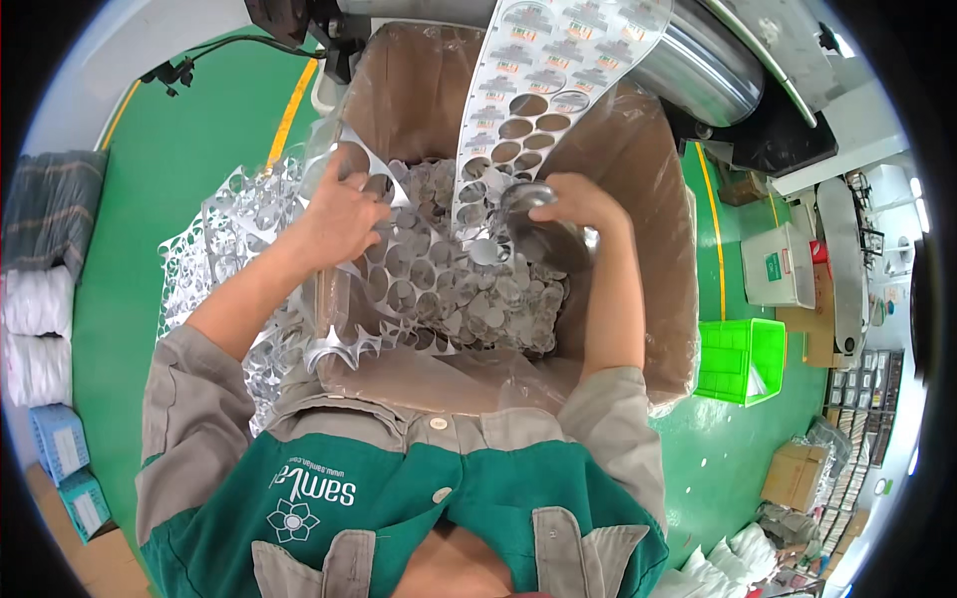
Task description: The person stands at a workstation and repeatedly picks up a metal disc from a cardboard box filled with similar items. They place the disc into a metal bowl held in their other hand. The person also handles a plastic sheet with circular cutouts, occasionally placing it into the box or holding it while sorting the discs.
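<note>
A printed silver foil sheet (563, 60) hangs from above into a large box (648, 249) lined with clear plastic. Its lower part has rows of round holes. My left hand (344, 214) is closed on a punched foil strip (344, 149) over the box's left wall. In my right hand (588, 204) is a shiny, dark, round metal piece, bowl-like (543, 229), gripped at its rim beside the hanging sheet; motion blurs it. Below both hands lies a heap of loose silver discs (498, 309). Punched foil web (404, 274) covers the heap's left side.
More punched foil (214, 244) spills over the box's left side toward the green floor. Above right is a metal roller (698, 65) on a machine. A bright green crate (740, 361) stands right of the box, with a white bin (778, 267) behind it.
</note>
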The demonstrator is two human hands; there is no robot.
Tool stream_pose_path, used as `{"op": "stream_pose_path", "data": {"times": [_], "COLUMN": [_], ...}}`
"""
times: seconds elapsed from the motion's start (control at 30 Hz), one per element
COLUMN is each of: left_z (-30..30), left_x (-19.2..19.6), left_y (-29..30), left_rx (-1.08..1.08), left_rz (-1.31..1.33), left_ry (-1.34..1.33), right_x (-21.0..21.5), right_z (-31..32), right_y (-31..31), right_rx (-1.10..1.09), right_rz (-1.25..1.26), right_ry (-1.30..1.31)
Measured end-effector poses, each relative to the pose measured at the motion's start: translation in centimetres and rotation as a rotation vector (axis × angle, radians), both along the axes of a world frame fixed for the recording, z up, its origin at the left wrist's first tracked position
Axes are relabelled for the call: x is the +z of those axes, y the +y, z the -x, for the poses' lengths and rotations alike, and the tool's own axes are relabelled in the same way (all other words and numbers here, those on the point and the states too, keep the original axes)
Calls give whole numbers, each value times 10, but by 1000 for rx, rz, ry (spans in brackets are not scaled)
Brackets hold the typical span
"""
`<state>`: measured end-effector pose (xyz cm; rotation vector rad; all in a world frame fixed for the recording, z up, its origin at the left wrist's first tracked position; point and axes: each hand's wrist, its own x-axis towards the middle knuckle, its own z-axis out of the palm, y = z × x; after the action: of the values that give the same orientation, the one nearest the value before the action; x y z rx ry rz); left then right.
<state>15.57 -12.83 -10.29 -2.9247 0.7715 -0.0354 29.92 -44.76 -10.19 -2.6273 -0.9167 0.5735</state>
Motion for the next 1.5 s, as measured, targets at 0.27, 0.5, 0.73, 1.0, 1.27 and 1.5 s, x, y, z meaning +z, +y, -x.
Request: {"op": "stream_pose_path", "data": {"times": [0.27, 0.5, 0.73, 1.0, 1.27, 1.5], "left_z": [0, -1, -3, 2, -4, -10], "left_x": [1, 2, 7, -2, 1, 0], "left_y": [-4, -8, -11, -4, -17, -20], "left_rx": [13, 12, 15, -22, -46, -31], "left_rz": [150, 183, 150, 177, 288, 272], "left_ry": [-13, -18, 65, -95, -33, 23], "right_x": [-55, -244, -123, 12, -241, -156], "right_z": [-7, 13, 0, 4, 17, 0], "right_y": [-12, -42, -10, -32, -79, -43], "right_rx": [-366, -259, 22, 97, -356, -24], "right_rz": [-1837, 341, 409, -1667, 348, 198], "right_ry": [909, 194, 213, 853, 57, 181]}}
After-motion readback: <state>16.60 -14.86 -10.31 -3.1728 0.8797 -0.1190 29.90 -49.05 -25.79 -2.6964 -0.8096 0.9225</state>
